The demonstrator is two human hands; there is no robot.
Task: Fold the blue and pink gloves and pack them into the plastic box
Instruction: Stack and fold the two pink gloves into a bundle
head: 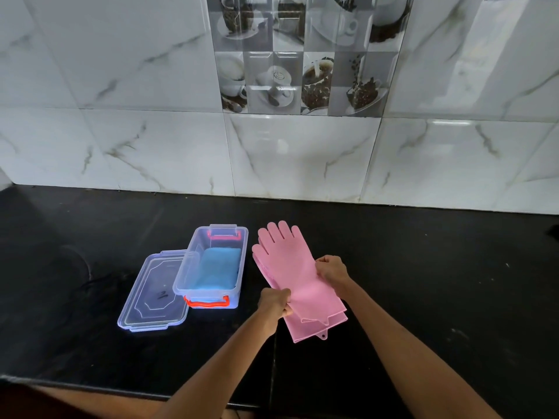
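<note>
Pink gloves (290,264) lie stacked flat on the black counter, fingers pointing away from me, cuffs toward me. My left hand (275,303) pinches their left edge near the wrist. My right hand (331,270) grips the right edge at about the same height. To the left stands the clear plastic box (242,237) with orange handles, open, and the folded blue gloves (217,272) lie inside it.
The box's clear lid (151,294) lies flat on the counter against the box's left side. A marble-tiled wall (302,155) closes the counter at the back. The counter's front edge (90,385) runs near my arms.
</note>
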